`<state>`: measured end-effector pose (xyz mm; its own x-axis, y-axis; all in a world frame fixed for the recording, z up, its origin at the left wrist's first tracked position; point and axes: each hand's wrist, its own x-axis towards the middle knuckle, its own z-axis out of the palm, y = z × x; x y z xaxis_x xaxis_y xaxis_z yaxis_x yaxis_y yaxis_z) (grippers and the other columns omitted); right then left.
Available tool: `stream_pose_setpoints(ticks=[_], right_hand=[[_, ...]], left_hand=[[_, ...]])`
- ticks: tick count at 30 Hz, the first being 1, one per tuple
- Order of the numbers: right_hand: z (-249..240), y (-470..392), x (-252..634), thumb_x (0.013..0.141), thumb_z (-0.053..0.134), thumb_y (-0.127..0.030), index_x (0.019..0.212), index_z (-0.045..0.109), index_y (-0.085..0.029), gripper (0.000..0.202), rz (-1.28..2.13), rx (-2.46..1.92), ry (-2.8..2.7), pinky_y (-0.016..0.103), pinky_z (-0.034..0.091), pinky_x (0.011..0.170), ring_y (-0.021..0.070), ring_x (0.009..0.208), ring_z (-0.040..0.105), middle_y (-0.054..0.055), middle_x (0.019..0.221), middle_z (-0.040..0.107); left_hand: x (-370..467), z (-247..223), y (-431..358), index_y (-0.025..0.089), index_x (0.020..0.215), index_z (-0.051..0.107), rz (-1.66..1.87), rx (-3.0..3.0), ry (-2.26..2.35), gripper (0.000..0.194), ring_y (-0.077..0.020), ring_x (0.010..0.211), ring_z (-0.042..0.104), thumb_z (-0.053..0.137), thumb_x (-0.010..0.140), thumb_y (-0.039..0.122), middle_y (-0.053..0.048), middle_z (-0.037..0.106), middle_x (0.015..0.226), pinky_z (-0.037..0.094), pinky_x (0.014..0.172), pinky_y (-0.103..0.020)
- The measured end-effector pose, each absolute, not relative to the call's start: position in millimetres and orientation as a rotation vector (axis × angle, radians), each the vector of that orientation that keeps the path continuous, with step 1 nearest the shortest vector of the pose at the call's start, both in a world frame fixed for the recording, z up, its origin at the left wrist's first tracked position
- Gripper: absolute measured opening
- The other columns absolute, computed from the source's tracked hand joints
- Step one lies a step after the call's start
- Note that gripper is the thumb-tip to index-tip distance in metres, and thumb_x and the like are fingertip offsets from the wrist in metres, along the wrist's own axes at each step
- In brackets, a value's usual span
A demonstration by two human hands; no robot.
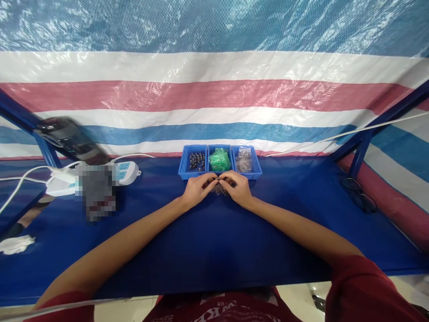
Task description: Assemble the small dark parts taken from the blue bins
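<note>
My left hand (197,190) and my right hand (238,189) meet just in front of three blue bins. Thumbs and fingertips of both hands are pinched together on a small metal part (217,178), too small to name closely. Beneath the fingers lies a small pile of brownish metal pieces (220,189), partly hidden by the hands. The left bin (183,166) holds several small dark metal parts (197,160). In the middle bin is a green plastic bag (220,159). The right bin (257,167) contains clear bags (244,160) with something greyish inside.
On the left of the blue table (214,250) lie a white power strip (129,172) with cables, a blurred-out dark object (99,190) and white crumpled tissue (16,244). A dark bottle (72,138) leans behind them. Glasses (359,195) rest at the right, near the blue frame (357,156).
</note>
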<state>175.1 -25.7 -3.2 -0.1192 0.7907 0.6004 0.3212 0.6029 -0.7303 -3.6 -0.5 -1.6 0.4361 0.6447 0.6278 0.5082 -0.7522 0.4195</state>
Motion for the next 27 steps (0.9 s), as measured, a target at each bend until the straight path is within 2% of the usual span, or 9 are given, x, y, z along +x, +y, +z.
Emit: stream_pose_setpoints(ticks=[13,27], right_hand=[[-2.9,-24.2,176.0,0.088,0.051,-0.032,0.097,0.062,-0.020,0.018,0.515,-0.938,-1.745,0.026,0.049,0.059,0.0132,0.066,0.059,0.005,0.088,0.064],[-3.7,-24.0,176.5,0.090,0.049,-0.035,0.094,0.061,-0.019,0.021,0.552,-0.957,-1.746,0.025,0.048,0.057,0.0120,0.061,0.057,0.004,0.081,0.061]], left_hand=[[-3.8,-1.0,0.1,0.016,0.093,0.062,1.214,2.525,1.040,0.017,-0.0063,0.052,0.055,0.053,0.089,0.030,0.000,0.067,0.074,0.042,0.052,-0.018],[-2.7,1.2,-1.2,0.016,0.091,0.064,1.250,2.532,1.002,0.018,-0.0071,0.054,0.056,0.055,0.088,0.031,-0.002,0.069,0.077,0.044,0.055,-0.018]])
